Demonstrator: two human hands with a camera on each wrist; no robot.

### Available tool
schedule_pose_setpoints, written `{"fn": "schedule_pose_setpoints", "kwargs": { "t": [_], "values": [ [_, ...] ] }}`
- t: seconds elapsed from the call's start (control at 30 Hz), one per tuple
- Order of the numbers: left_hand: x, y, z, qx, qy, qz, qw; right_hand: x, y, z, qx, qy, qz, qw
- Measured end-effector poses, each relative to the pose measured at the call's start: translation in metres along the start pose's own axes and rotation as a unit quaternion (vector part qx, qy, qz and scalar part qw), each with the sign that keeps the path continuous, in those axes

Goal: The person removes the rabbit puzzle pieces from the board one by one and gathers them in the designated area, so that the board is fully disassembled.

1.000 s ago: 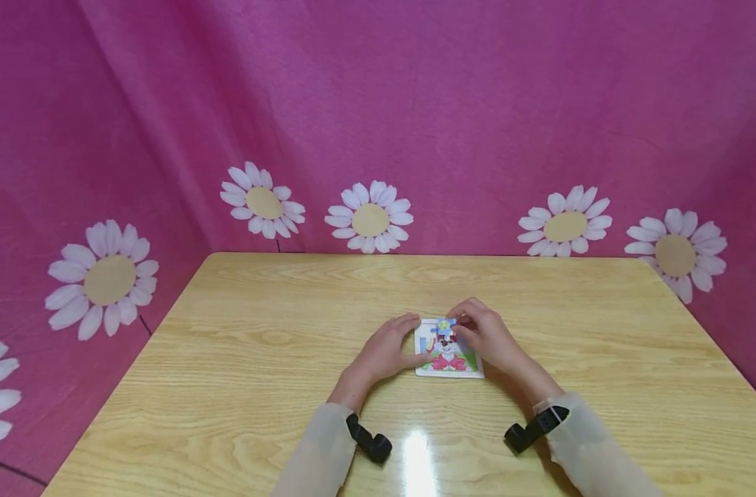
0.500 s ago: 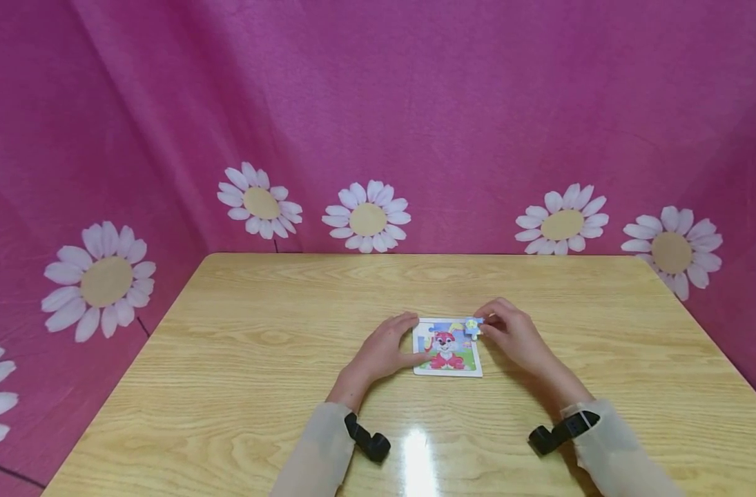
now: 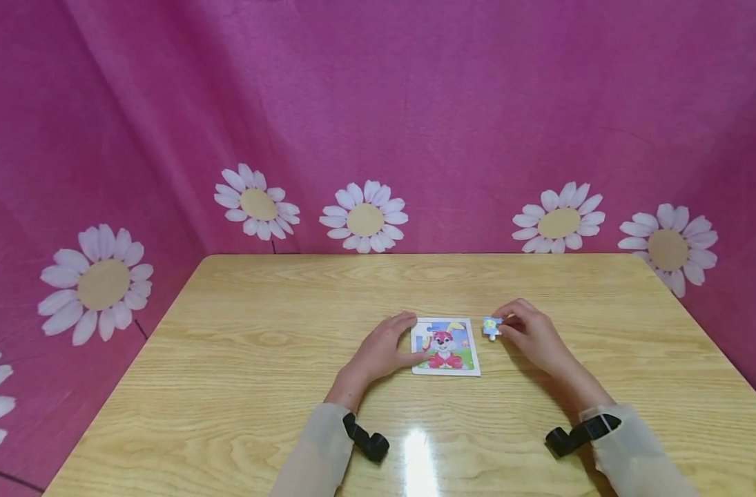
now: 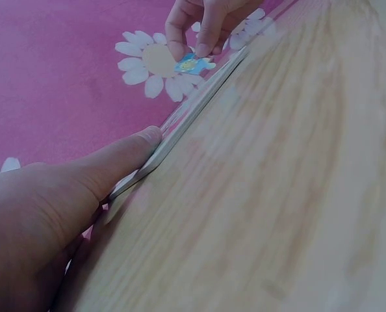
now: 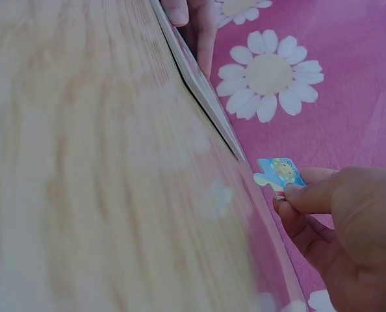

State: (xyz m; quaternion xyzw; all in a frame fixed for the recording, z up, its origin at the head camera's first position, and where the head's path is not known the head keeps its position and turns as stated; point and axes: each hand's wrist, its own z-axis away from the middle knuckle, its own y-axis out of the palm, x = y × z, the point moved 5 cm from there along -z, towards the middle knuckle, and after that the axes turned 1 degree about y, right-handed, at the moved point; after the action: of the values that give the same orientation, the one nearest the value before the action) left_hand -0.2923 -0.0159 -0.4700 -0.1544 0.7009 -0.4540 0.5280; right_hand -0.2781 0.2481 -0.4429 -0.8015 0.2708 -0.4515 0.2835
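A square jigsaw puzzle with a pink bunny picture and a white border lies flat on the table. A pale gap shows in its upper left part. My left hand holds the puzzle by its left side, thumb on the lower left and a finger at the upper left corner. To the right of the puzzle, my right hand pinches a blue jigsaw piece with a yellow face between thumb and fingertips. In the right wrist view that piece is tilted and apart from the puzzle.
The wooden table reaches back to a pink curtain printed with white daisies. A black wrist camera sits on the left sleeve, and another camera on the right.
My right hand has moved right, carrying the piece from above the puzzle's top part to beyond its right edge. The bunny's head and yellow ear now show. My left hand has stayed in place.
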Motion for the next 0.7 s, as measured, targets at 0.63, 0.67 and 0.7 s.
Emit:
{"fn": "schedule_pose_setpoints", "kwargs": {
  "t": [0.63,0.67,0.7],
  "values": [
    [0.001,-0.001,0.001,0.002,0.001,0.003,1.0000,-0.010,0.000,-0.002,0.008,0.011,0.001,0.9999],
    [0.001,-0.001,0.001,0.002,0.002,0.003,1.0000,-0.011,0.000,-0.002,0.009,0.013,0.004,0.9999],
    [0.001,-0.001,0.000,0.001,0.002,0.003,1.0000,-0.012,0.000,-0.003,0.012,0.015,0.006,0.9998]
  ]
}}
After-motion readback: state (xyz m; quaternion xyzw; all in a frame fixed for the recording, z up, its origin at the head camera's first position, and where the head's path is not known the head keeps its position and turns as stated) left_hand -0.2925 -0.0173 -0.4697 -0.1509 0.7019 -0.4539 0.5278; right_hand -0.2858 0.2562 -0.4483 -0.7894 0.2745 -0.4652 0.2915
